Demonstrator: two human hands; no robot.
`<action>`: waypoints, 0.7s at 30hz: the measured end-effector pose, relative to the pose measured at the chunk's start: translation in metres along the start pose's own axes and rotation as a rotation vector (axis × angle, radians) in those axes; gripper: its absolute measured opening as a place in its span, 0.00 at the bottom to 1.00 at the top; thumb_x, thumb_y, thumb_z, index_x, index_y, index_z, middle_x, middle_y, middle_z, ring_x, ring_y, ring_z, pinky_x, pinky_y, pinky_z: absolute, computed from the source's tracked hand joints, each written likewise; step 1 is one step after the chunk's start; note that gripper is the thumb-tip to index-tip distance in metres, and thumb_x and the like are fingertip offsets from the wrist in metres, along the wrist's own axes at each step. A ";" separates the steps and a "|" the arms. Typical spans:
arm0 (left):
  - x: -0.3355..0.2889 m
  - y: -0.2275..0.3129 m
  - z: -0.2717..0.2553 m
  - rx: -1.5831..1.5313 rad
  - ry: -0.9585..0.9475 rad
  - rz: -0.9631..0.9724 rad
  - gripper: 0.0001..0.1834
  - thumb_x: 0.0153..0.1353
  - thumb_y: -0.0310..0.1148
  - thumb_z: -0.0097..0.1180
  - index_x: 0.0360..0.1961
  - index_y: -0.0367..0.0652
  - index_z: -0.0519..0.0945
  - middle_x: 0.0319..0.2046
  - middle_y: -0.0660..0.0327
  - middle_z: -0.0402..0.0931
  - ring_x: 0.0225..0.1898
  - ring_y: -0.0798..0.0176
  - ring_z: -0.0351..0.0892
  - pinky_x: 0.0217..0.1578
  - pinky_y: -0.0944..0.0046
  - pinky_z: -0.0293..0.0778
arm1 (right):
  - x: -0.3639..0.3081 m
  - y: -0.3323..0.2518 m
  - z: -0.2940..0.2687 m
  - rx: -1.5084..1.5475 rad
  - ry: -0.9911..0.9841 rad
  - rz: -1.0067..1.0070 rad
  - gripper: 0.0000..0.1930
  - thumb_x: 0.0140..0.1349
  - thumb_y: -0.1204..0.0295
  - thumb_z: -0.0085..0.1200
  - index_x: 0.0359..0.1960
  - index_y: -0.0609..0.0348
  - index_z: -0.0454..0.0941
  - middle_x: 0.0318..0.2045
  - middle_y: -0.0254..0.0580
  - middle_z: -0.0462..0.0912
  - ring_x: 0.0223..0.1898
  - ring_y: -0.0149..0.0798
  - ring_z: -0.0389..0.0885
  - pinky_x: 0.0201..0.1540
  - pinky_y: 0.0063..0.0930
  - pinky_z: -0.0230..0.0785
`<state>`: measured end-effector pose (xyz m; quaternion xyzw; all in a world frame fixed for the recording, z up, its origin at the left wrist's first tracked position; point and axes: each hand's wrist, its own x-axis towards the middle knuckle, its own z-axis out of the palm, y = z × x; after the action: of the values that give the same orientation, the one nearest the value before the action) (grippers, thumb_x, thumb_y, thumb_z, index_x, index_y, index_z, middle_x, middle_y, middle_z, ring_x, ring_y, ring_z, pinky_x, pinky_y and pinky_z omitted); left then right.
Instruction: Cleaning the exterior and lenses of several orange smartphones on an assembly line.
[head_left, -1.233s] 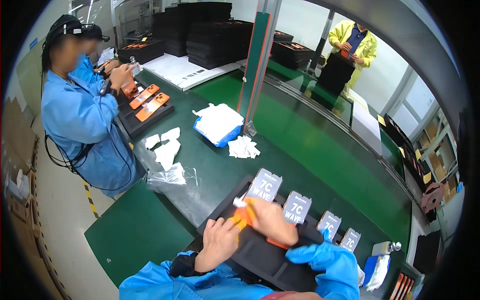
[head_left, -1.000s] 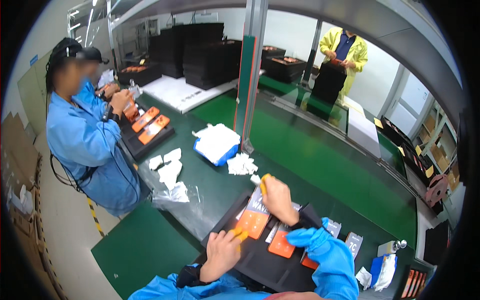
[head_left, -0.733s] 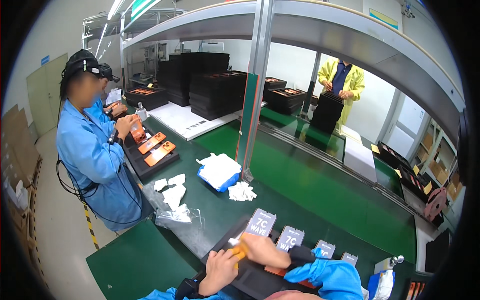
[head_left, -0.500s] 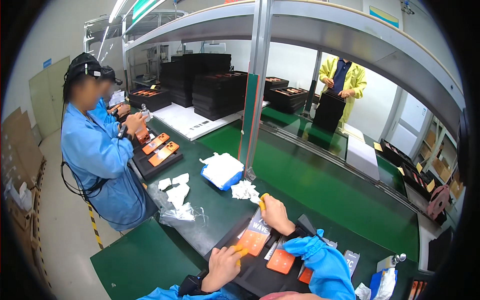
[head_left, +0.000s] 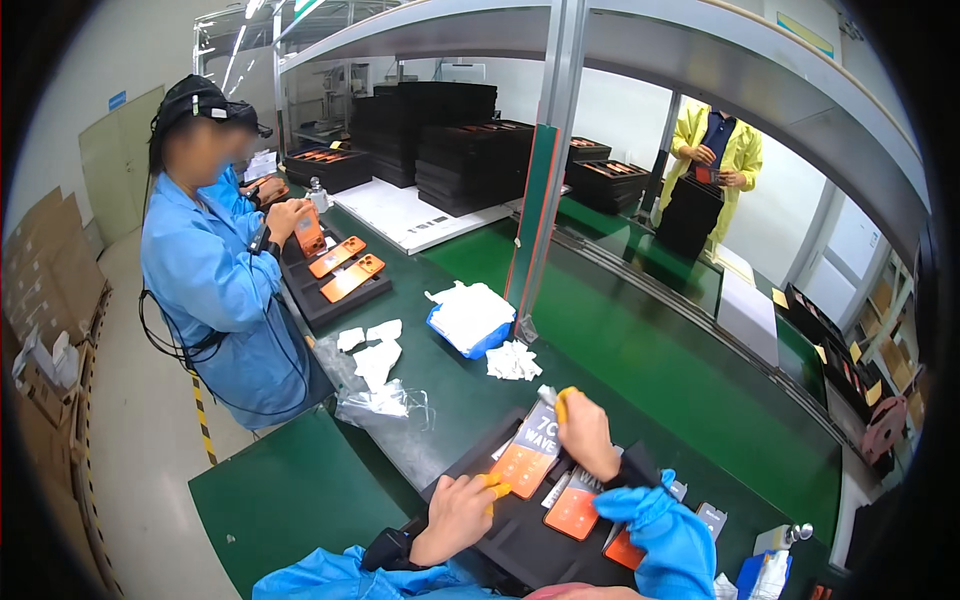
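A phone with an orange lower part and a grey printed upper part (head_left: 527, 462) rests at a tilt over the black foam tray (head_left: 515, 548). My left hand (head_left: 458, 518), yellow covers on its fingertips, grips the phone's lower left edge. At the phone's top end, my right hand (head_left: 588, 435) pinches a small white wipe (head_left: 546, 396) with yellow-covered fingers. Beside it in the tray lies a second phone (head_left: 573, 512). A third phone (head_left: 624, 551) is partly hidden under my right sleeve.
Crumpled white wipes (head_left: 513, 361) and a blue pack of wipes (head_left: 470, 320) lie beyond the tray, near a metal post (head_left: 548, 200). A pump bottle (head_left: 785, 540) stands at the right. A co-worker in blue (head_left: 225, 260) handles orange phones at the left.
The whole view has shifted, so the scene sits further right and slightly higher. My right hand has moved slightly relative to the phone's top; my left keeps its hold at the edge.
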<state>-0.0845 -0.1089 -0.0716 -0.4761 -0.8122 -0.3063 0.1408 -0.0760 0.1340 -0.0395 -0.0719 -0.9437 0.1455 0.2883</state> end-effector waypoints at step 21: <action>0.008 0.002 -0.002 -0.010 -0.012 -0.013 0.13 0.44 0.24 0.56 0.32 0.47 0.84 0.36 0.65 0.79 0.32 0.61 0.73 0.36 0.60 0.60 | 0.005 -0.030 0.030 0.032 0.032 -0.046 0.06 0.53 0.78 0.50 0.33 0.64 0.69 0.27 0.51 0.76 0.31 0.53 0.78 0.31 0.43 0.71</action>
<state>-0.0874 -0.1044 -0.0651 -0.4735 -0.8146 -0.3081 0.1316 -0.0982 0.0995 -0.0510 -0.0478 -0.9379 0.1529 0.3078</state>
